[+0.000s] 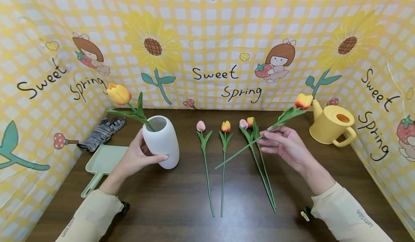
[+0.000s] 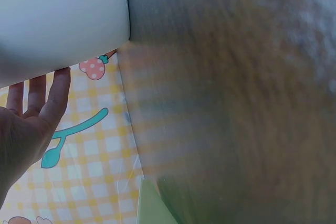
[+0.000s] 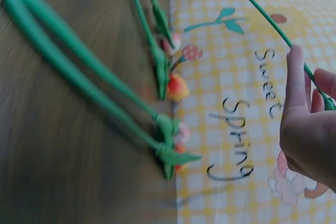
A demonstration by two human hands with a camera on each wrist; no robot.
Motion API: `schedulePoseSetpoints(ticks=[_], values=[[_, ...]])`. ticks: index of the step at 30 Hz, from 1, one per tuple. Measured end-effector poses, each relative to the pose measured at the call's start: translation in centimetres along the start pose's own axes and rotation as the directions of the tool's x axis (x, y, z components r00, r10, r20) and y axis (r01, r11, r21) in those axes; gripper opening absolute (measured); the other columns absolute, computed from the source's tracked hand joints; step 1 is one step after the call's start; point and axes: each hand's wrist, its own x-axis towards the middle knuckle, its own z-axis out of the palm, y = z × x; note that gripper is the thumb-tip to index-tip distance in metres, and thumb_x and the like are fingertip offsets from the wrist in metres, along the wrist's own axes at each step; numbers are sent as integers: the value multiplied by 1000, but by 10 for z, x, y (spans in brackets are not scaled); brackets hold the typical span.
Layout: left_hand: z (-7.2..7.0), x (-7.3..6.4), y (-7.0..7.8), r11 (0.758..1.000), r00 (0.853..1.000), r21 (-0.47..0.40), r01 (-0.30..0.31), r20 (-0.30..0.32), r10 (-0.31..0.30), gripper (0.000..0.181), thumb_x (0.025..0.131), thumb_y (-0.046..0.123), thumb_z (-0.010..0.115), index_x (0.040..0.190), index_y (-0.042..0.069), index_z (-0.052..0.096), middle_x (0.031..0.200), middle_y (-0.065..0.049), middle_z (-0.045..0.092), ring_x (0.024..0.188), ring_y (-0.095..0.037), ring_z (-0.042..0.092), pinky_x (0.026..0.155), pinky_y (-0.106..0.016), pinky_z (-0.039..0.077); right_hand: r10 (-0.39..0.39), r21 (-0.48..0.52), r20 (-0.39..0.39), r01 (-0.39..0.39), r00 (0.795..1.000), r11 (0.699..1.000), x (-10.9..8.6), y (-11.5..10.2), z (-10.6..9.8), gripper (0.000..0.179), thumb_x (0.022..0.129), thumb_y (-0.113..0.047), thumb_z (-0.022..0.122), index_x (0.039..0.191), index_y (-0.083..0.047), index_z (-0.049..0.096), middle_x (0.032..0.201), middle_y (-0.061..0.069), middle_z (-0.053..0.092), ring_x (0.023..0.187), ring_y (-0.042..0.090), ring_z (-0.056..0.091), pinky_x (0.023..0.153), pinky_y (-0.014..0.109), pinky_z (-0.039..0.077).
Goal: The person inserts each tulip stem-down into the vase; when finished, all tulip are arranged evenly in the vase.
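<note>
My left hand grips a white vase from its left side, thumb across the front. In the left wrist view, fingers lie against the wall of the vase. One yellow tulip stands in the vase, leaning left. My right hand pinches the stem of an orange-red tulip, its bloom up to the right and stem end down to the left. That stem also shows in the right wrist view. Below it on the table lie a pink tulip, an orange tulip and a pair of tulips.
A yellow watering can stands at the right. To the left are a pale green dustpan and a grey knitted glove. Checked yellow cloth walls off the back and sides of the dark wooden table.
</note>
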Motion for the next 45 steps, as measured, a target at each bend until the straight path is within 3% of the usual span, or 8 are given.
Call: schedulePoseSetpoints(ticks=[8, 22, 31, 45], values=[[1, -3, -2, 1000, 1000, 3, 17, -2, -17, 96, 72, 5, 92, 148, 27, 37, 134, -2, 56, 112, -31, 63, 88, -37, 55, -120, 50, 54, 117, 991, 992, 8, -3, 25, 25, 103, 7, 49, 107, -1, 73, 106, 14, 75, 98, 26, 74, 81, 43, 59], [0, -1, -1, 1000, 1000, 4, 10, 2, -10, 97, 73, 6, 92, 149, 28, 36, 134, -3, 55, 113, -27, 63, 89, -38, 55, -203, 152, 134, 182, 970, 971, 24, -5, 56, 27, 103, 6, 49, 107, -1, 74, 115, 20, 72, 107, 28, 71, 86, 44, 58], [0, 0, -1, 1000, 1000, 2, 2, -2, -2, 97, 72, 5, 92, 149, 27, 36, 135, -3, 54, 114, -29, 61, 89, -31, 55, -248, 195, 130, 220, 960, 956, 32, -10, 74, 25, 102, 5, 53, 105, -6, 75, 110, 11, 75, 104, 29, 72, 84, 45, 58], [1, 0, -1, 1000, 1000, -8, -6, 2, 6, 97, 72, 3, 92, 149, 26, 37, 135, -4, 55, 114, -29, 63, 89, -32, 55, -347, 223, 133, 313, 928, 923, 49, -34, 104, 16, 99, 0, 63, 104, -2, 77, 107, 11, 75, 102, 30, 72, 82, 44, 59]])
